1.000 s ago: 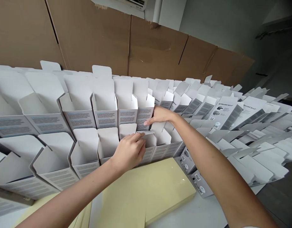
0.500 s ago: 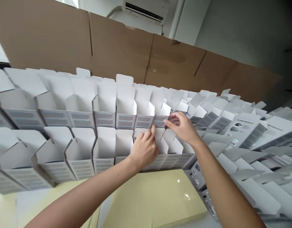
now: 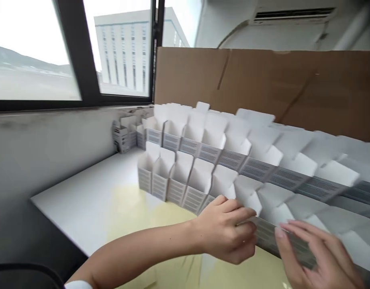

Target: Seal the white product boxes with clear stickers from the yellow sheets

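Rows of open white cartons (image 3: 209,144) with printed grey fronts stand on a white table (image 3: 88,196), flaps up. My left hand (image 3: 227,230) is curled, its fingers pinched on the top edge of a carton in the front row (image 3: 248,200). My right hand (image 3: 315,257), blurred by motion, is at the lower right with fingers stretched out against the fronts of the front-row cartons; it holds nothing.
Pale yellow sheets (image 3: 148,212) lie on the table in front of the cartons. A brown cardboard wall (image 3: 263,84) stands behind them. A few more cartons (image 3: 124,134) sit by the sill under a window (image 3: 121,52). An air conditioner (image 3: 293,14) hangs above.
The view has swung sharply left and up, bringing the window and the table's left end into sight. Both hands have dropped to the front row's right part; the right hand has opened out.
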A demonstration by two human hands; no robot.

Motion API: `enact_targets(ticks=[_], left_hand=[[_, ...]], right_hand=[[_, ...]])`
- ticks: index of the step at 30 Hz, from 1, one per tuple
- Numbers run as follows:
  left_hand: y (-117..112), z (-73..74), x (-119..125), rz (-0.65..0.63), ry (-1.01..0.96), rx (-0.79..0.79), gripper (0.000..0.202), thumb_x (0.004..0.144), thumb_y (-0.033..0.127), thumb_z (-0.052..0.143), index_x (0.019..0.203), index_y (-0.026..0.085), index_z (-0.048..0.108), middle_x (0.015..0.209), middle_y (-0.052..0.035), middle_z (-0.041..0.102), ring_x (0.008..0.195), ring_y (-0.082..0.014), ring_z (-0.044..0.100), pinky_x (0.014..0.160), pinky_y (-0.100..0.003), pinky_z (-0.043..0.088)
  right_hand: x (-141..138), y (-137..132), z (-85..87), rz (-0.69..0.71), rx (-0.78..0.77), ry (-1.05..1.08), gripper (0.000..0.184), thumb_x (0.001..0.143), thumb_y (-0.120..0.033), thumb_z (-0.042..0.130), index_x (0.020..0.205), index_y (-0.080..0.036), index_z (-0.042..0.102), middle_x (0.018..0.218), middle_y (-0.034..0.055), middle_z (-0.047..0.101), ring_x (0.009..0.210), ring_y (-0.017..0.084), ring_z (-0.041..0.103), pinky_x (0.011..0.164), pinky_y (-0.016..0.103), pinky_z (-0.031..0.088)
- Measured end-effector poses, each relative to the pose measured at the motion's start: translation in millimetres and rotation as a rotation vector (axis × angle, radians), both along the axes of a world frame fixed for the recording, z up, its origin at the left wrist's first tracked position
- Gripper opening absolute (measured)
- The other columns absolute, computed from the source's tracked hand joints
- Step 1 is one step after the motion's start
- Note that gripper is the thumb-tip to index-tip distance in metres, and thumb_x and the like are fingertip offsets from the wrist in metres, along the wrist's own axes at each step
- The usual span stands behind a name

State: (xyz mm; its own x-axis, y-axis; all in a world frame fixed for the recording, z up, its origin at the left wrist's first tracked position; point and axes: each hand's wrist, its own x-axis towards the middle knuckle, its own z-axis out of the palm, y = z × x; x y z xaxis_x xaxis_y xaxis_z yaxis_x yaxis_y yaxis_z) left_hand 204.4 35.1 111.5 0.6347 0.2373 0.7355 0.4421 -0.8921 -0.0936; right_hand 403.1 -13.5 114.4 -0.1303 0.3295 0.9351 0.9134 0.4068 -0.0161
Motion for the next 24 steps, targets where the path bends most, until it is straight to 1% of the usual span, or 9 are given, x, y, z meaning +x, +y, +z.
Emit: enact_targets(ticks=[5, 7, 9, 11, 12, 14, 16, 19, 24], left_hand=[[-18, -24.5, -103, 0.220, -0.209, -0.134, 0.015, 0.084, 0.028, 0.055, 0.083, 0.022, 0.069, 0.097, -0.0082, 0.073, 0.080, -0.0185, 0.061, 0.070, -0.038, 0.047], [-19, -30.2, -144, 0.279, -0.416, -0.182, 0.016, 0.086, 0.026, 0.053, 0.083, 0.022, 0.068, 0.093, -0.0094, 0.073, 0.079, -0.0192, 0.061, 0.074, -0.039, 0.050], [-13, -35.6, -184, 0.302, -0.661, -0.281, 0.017, 0.088, 0.027, 0.054, 0.082, 0.021, 0.069, 0.091, -0.0098, 0.072, 0.081, -0.0204, 0.062, 0.077, -0.040, 0.050], [0, -43.9, -224, 0.356, -0.887, -0.456, 0.016, 0.085, 0.032, 0.059, 0.081, 0.022, 0.071, 0.090, -0.0085, 0.072, 0.087, -0.0222, 0.063, 0.079, -0.040, 0.050], [8, -49.9, -243, 0.423, -1.005, -0.572, 0.015, 0.082, 0.035, 0.063, 0.079, 0.022, 0.071, 0.090, -0.0067, 0.072, 0.089, -0.0222, 0.063, 0.079, -0.038, 0.049], [29, -65.2, -279, 0.532, -1.106, -0.649, 0.018, 0.083, 0.035, 0.060, 0.084, 0.021, 0.071, 0.093, -0.0063, 0.071, 0.087, -0.0210, 0.062, 0.078, -0.036, 0.049], [51, -82.0, -310, 0.624, -1.197, -0.723, 0.020, 0.083, 0.034, 0.058, 0.090, 0.019, 0.070, 0.096, -0.0074, 0.071, 0.084, -0.0198, 0.063, 0.075, -0.034, 0.049], [84, -100.9, -345, 0.715, -1.308, -0.820, 0.022, 0.082, 0.028, 0.059, 0.097, 0.016, 0.069, 0.103, -0.0105, 0.071, 0.090, -0.0214, 0.066, 0.078, -0.033, 0.051], [145, -110.7, -390, 0.814, -1.432, -0.866, 0.023, 0.086, 0.022, 0.062, 0.108, 0.014, 0.064, 0.120, -0.0120, 0.065, 0.107, -0.0218, 0.063, 0.092, -0.037, 0.050]], right_hand=[[-107, 8, -8.7, 0.435, -0.184, -0.071, 0.015, 0.086, -0.017, 0.063, 0.099, -0.023, 0.063, 0.095, 0.0086, 0.067, 0.082, 0.024, 0.068, 0.074, 0.036, 0.054], [-158, 15, -6.9, 0.591, -0.304, -0.002, 0.015, 0.087, -0.015, 0.058, 0.098, -0.025, 0.062, 0.093, 0.0081, 0.066, 0.084, 0.024, 0.068, 0.073, 0.036, 0.055], [-211, 25, -7.2, 0.748, -0.452, 0.105, 0.012, 0.089, -0.017, 0.053, 0.091, -0.026, 0.061, 0.087, 0.0065, 0.065, 0.079, 0.023, 0.066, 0.066, 0.035, 0.056], [-265, 41, -12.9, 0.852, -0.628, 0.215, 0.011, 0.088, -0.023, 0.051, 0.083, -0.026, 0.060, 0.080, 0.0052, 0.063, 0.070, 0.022, 0.063, 0.060, 0.035, 0.054], [-291, 52, -18.1, 0.883, -0.722, 0.294, 0.010, 0.087, -0.026, 0.052, 0.080, -0.025, 0.060, 0.080, 0.0052, 0.063, 0.069, 0.022, 0.062, 0.061, 0.036, 0.054], [-342, 77, -32.7, 0.887, -0.956, 0.495, 0.007, 0.081, -0.030, 0.057, 0.081, -0.025, 0.061, 0.089, 0.0075, 0.066, 0.077, 0.024, 0.065, 0.068, 0.038, 0.056], [-389, 105, -50.6, 0.835, -1.160, 0.749, 0.011, 0.075, -0.029, 0.060, 0.085, -0.024, 0.063, 0.104, 0.0096, 0.068, 0.095, 0.028, 0.065, 0.079, 0.040, 0.056], [-450, 147, -77.3, 0.776, -1.234, 0.862, 0.025, 0.076, -0.026, 0.054, 0.100, -0.022, 0.063, 0.119, 0.0115, 0.067, 0.107, 0.028, 0.065, 0.092, 0.041, 0.054], [-519, 208, -109.9, 0.697, -1.275, 0.972, 0.047, 0.083, -0.027, 0.042, 0.127, -0.018, 0.056, 0.139, 0.0120, 0.058, 0.126, 0.027, 0.057, 0.101, 0.037, 0.049]])
